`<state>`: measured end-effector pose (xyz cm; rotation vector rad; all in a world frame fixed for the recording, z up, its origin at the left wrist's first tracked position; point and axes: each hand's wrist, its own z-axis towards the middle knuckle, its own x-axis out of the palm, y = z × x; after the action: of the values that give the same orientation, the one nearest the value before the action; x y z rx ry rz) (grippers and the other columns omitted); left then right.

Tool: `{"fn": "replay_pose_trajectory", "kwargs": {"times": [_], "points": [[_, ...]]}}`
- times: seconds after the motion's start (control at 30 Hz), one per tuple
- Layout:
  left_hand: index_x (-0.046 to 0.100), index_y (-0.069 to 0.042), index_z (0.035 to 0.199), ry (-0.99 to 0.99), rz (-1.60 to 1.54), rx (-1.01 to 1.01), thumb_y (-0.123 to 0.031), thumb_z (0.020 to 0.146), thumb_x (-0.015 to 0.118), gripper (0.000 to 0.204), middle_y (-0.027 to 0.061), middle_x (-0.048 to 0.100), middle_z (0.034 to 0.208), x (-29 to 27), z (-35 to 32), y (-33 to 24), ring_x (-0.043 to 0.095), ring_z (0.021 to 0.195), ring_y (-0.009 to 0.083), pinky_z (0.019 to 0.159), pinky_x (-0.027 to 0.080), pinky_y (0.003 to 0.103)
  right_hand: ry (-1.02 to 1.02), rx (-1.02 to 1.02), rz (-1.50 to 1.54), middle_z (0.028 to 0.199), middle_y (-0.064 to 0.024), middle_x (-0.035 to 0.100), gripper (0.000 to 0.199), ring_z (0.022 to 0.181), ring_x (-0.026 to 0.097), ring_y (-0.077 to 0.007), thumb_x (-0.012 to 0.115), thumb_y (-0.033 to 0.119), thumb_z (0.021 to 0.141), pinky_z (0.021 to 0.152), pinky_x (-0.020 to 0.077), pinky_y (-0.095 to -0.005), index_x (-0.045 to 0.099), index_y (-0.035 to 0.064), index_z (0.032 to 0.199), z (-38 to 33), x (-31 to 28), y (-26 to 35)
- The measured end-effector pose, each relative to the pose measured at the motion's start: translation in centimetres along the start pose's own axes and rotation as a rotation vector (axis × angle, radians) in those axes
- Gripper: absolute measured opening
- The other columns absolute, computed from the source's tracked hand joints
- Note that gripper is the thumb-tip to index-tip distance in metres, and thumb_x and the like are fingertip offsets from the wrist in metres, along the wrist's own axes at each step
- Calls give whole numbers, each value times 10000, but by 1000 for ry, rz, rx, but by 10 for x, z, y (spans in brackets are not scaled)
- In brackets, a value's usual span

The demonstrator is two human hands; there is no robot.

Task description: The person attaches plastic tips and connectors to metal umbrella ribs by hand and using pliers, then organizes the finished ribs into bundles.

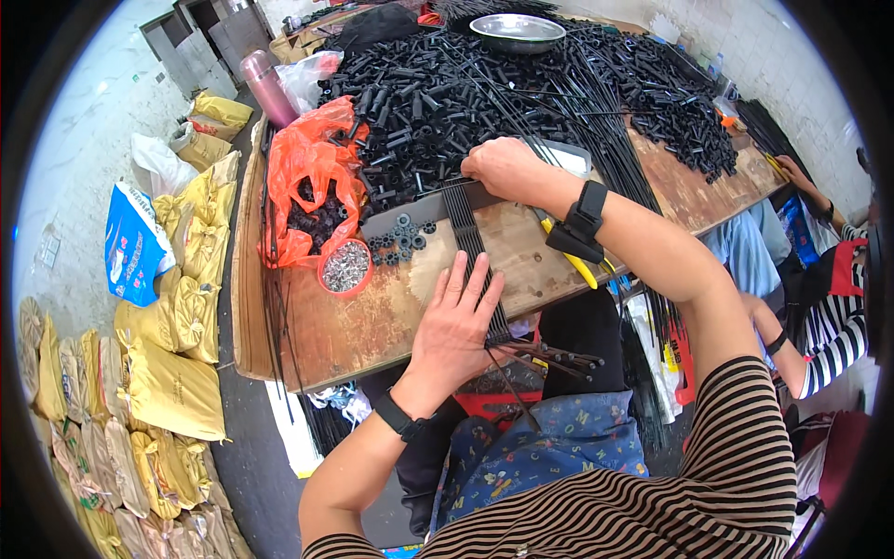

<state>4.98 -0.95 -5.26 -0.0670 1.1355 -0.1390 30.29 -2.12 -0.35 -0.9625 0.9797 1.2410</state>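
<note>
A row of thin black rods (463,219) lies side by side on the wooden table, pointing away from me. My left hand (456,321) rests flat on the near part of these rods, its fingers stretched out. At their far end my right hand (507,170) is closed, its fingers curled down beside a grey strip; what it grips, if anything, is hidden. Left of the rods stand several small grey-black round pieces (403,238). A red-rimmed bowl (369,279) of small silvery metal parts sits beside them. Yellow-handled pliers (582,267) lie under my right forearm.
A big heap of black tubular parts (419,93) covers the far table, with a metal bowl (518,26) on it. An orange plastic bag (289,168) and pink flask (265,88) stand left. Yellow sacks (172,382) line the floor. Another person's arm (778,340) shows at right.
</note>
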Motion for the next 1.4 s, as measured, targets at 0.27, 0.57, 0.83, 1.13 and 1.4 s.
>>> {"fn": "replay_pose_trajectory", "kwargs": {"times": [0.27,0.57,0.83,1.13,1.4], "points": [[499,2,1273,-7,23,4,-621,723,632,842,216,408,1396,1,0,0,348,1316,411,1068,316,478,-110,-59,85,757,-137,658,104,759,651,-313,597,49,726,678,514,-405,675,52,794,3,6,-1],[516,3,1252,-36,23,11,-616,719,640,826,215,421,1386,2,0,0,363,1307,410,1060,330,473,-113,-68,148,770,-149,662,139,767,651,-320,598,29,731,690,514,-411,677,40,845,3,8,-2],[523,0,1246,-43,34,17,-614,708,649,826,205,428,1384,3,0,1,374,1303,402,1050,342,475,-131,-65,120,805,-136,666,192,788,649,-320,605,50,755,689,514,-407,673,43,934,2,0,5],[518,-1,1257,-35,41,13,-617,712,641,832,205,423,1388,4,-1,1,360,1312,400,1061,327,475,-55,-20,95,863,-151,679,201,825,654,-321,593,43,771,721,521,-405,680,42,951,0,4,0],[477,-15,1299,6,-32,-25,-546,675,718,854,197,391,1415,-3,6,-2,310,1344,389,1088,288,461,-95,411,-80,805,-178,669,154,790,656,-343,582,96,728,704,526,-436,716,99,804,-35,-34,-78]]}}
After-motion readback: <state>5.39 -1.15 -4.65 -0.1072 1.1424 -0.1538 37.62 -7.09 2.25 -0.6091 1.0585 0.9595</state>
